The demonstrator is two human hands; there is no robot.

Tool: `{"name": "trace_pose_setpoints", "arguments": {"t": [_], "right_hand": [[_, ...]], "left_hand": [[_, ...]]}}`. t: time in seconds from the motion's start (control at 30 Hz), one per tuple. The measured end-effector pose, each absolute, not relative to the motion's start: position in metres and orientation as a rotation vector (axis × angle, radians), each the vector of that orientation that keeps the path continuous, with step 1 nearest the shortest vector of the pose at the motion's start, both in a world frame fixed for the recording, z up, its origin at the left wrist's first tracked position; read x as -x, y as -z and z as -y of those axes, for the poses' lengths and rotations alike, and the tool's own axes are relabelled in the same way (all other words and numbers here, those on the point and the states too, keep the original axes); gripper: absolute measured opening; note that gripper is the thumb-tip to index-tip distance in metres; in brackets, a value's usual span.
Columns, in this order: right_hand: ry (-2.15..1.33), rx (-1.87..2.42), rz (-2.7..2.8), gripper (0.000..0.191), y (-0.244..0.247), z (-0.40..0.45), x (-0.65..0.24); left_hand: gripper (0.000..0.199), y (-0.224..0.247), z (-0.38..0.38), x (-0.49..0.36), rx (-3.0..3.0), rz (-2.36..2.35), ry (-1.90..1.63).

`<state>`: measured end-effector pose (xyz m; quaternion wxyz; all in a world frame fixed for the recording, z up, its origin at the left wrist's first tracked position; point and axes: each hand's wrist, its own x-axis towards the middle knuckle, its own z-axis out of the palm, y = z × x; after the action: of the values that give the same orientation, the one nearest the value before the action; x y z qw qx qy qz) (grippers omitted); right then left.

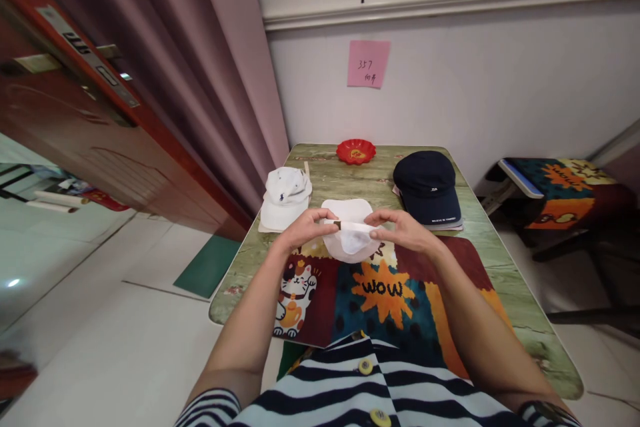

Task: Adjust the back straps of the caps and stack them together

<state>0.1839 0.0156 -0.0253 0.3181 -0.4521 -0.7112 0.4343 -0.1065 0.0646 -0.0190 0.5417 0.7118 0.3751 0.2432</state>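
Between my two hands is a white cap (pixel 350 245), held just above the colourful mat with its strap side toward me. My left hand (pixel 311 228) pinches the strap near a small dark buckle. On the other side, my right hand (pixel 397 230) grips the strap between thumb and fingers. Another white cap (pixel 286 197) with a small dark logo rests at the table's left side. To the right lies a navy cap (pixel 427 188) with small white lettering on its brim, on top of something flat and pale.
A red scalloped dish (pixel 356 151) stands at the back of the green wood-patterned table (pixel 330 177). The mat (pixel 320 320) covers the near part. A pink note (pixel 369 64) is on the wall. At left are a curtain (pixel 230 47) and a wooden door (pixel 125 153); a chair (pixel 565 187) is at right.
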Motion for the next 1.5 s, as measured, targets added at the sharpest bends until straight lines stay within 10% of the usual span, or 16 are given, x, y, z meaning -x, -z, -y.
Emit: {"name": "trace_pose_setpoints", "arguments": {"t": [0.2, 0.33, 0.93, 1.3, 1.5], "right_hand": [[-0.743, 1.371, 2.205, 0.062, 0.057, -0.017, -0.21], [-0.711, 1.293, 2.155, 0.027, 0.068, -0.023, -0.199], [-1.765, 0.567, 0.507, 0.028, 0.066, -0.021, -0.155], [-1.767, 0.495, 0.231, 0.034, 0.078, -0.016, -0.163], [-1.698, 0.585, 0.133, 0.033, 0.074, -0.023, -0.184]], "left_hand": [[0.056, 0.032, -0.074, 0.125, -1.919, -0.969, -0.476], [0.032, 0.032, -0.076, 0.122, -1.98, -0.979, -0.495], [0.074, 0.036, -0.033, 0.065, -0.612, -0.534, -1.155], [0.07, 0.053, -0.023, 0.066, -0.476, -0.575, -1.044], [0.025, 0.07, -0.017, 0.065, -0.354, -0.846, -0.874]]}}
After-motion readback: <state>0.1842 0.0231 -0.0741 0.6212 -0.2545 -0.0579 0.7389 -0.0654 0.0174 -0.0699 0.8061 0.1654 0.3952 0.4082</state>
